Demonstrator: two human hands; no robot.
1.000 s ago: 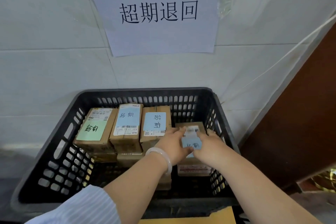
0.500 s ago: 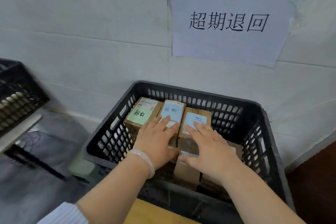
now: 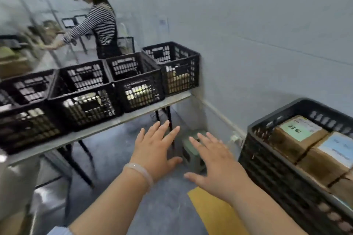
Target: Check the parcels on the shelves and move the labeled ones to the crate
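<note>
Left hand [image 3: 152, 152] and right hand [image 3: 215, 164], fingers [image 3: 142, 137] spread and empty, withdrawn from black plastic crate [image 3: 271, 173], lower right; four black lattice crates [image 3: 133, 80] on grey table [image 3: 114, 122], left.

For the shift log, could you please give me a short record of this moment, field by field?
left hand: open, fingers spread, holding nothing
right hand: open, fingers spread, holding nothing
crate: black, at right, holds parcels
parcels: brown boxes in the crate; one green label and one blue label visible
table: at left, carries a row of black crates
stool: small, green, on the floor beyond the hands
other person: far left, striped top, reaching leftward; blurred
</note>
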